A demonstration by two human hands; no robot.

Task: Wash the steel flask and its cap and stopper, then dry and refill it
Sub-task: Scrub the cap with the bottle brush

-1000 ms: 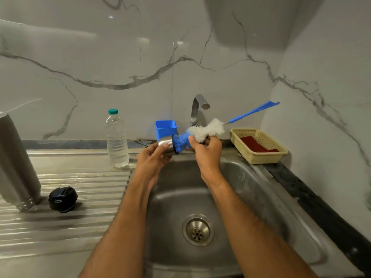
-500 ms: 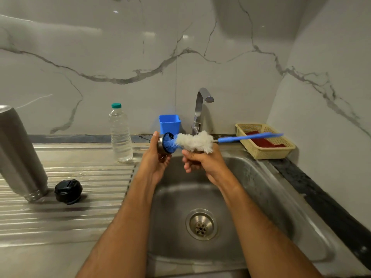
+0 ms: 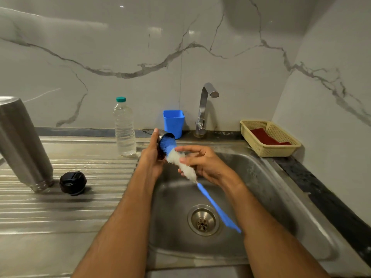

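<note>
Over the sink's back left corner, my left hand (image 3: 151, 155) grips the small steel cap (image 3: 163, 137) with its mouth facing right. A bottle brush (image 3: 180, 163) has its blue bristle tip inside the cap. My right hand (image 3: 202, 165) pinches the brush by its white bristles; the blue handle (image 3: 217, 207) slants down toward me over the drain. The steel flask (image 3: 22, 143) stands upside down on the ribbed drainboard at far left. Beside it lies the black stopper (image 3: 73, 183).
A clear water bottle (image 3: 124, 129) with a green lid stands on the drainboard near the sink (image 3: 267, 185). Behind are a blue plastic cup (image 3: 173, 122), the tap (image 3: 203, 109), and a yellow basket (image 3: 261, 145) holding a red cloth at right.
The brush has swung round: its handle pointed up and right, then level right, and now points down toward me. The brush tip stays in the cap. Both hands shifted slightly lower.
</note>
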